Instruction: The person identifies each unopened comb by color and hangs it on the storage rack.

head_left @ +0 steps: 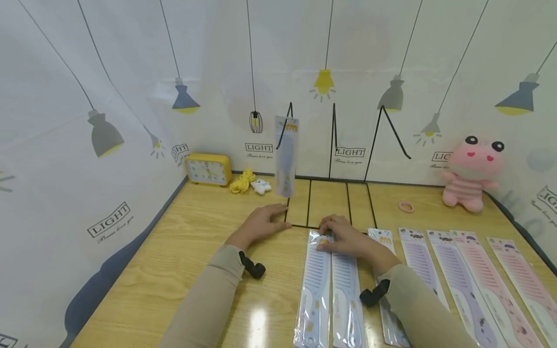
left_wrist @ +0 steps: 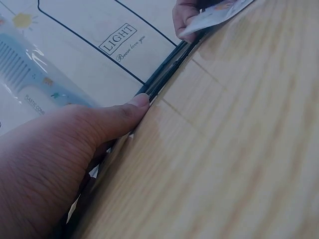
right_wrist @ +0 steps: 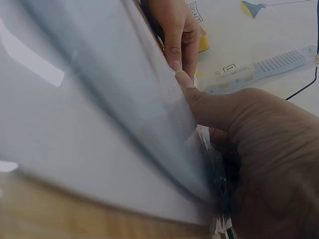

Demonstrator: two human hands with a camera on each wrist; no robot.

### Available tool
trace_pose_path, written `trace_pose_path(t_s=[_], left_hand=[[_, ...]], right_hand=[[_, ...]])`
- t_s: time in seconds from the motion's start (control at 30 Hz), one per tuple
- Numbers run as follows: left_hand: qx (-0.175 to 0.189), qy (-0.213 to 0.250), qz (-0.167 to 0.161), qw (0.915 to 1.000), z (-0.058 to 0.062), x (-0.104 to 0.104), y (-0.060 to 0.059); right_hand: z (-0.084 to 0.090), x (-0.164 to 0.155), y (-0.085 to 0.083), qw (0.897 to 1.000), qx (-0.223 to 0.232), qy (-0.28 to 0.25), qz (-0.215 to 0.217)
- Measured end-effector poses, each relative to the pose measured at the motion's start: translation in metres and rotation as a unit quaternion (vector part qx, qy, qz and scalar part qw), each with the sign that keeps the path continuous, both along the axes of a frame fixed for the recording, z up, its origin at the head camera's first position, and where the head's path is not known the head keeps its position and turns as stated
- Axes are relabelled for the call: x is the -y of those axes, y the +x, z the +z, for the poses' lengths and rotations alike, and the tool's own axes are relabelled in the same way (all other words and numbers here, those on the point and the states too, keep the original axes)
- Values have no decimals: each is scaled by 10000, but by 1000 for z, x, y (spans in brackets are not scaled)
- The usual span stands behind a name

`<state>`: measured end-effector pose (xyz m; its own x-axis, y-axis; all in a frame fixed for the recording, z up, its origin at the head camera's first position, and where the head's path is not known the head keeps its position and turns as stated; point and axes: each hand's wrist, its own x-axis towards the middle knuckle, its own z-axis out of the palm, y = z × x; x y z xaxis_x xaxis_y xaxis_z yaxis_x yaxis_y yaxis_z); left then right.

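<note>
On my feed, the left hand (head_left: 261,223) lies flat on the pale wooden tabletop (head_left: 174,261) beside the black wire display rack (head_left: 322,203). At three o'clock, the right hand (head_left: 344,238) pinches a blue plastic-wrapped comb (head_left: 314,285). Lamp-printed backdrop walls (head_left: 87,121) surround.

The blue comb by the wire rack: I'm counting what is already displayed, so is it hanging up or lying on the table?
Hanging up. The blue comb stands upright in its packet against the wire rack, above the table.
</note>
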<state>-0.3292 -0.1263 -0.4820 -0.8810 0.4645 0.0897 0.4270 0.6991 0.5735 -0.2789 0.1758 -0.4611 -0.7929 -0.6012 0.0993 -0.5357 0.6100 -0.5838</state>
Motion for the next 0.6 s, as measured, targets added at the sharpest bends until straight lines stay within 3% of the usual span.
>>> trace_pose_path(t_s=[0.2, 0.37, 0.47, 0.6], left_hand=[[-28, 14, -71, 10000, 1, 0, 0], [3, 80, -96, 9999, 2, 1, 1], [-12, 85, -110, 9999, 1, 1, 2], [-16, 86, -112, 9999, 1, 1, 2]], right_hand=[[1, 0, 0, 9998, 131, 86, -133], [1, -1, 1, 9999, 9, 139, 54], [-1, -3, 0, 9996, -165, 30, 222], [-6, -5, -1, 9992, -93, -376, -27]])
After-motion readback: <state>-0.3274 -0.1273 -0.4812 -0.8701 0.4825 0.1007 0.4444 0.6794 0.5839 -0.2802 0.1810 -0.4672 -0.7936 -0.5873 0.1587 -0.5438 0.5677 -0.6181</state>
